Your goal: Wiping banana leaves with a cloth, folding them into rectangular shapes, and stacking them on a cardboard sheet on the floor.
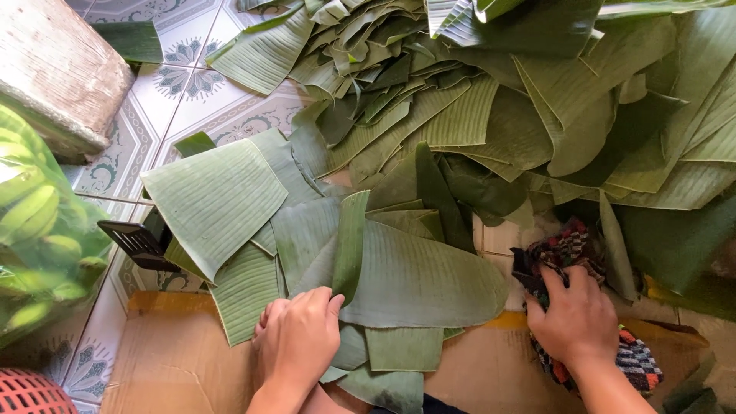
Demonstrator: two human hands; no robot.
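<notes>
A broad, rounded green banana leaf piece (418, 280) was pinned flat at lower centre of the frame, on top of a small stack of cut leaves (230, 207). The left hand (300, 337) was laid on its near edge, fingers curled and pressing, nothing gripped outright. The right hand (576, 318), at lower right, was closed round a bunched multicoloured woven cloth (563, 253), held just beside the leaf's right tip. Wiping looked barely begun: only the small stack was laid out near the hands, while a far larger heap of green leaves (491, 92) across the upper frame was judged still waiting. A flattened brown cardboard sheet (176, 360) was spread beneath, over patterned floor tiles (192, 84); bagged green bananas (34, 230) were seen at left.
</notes>
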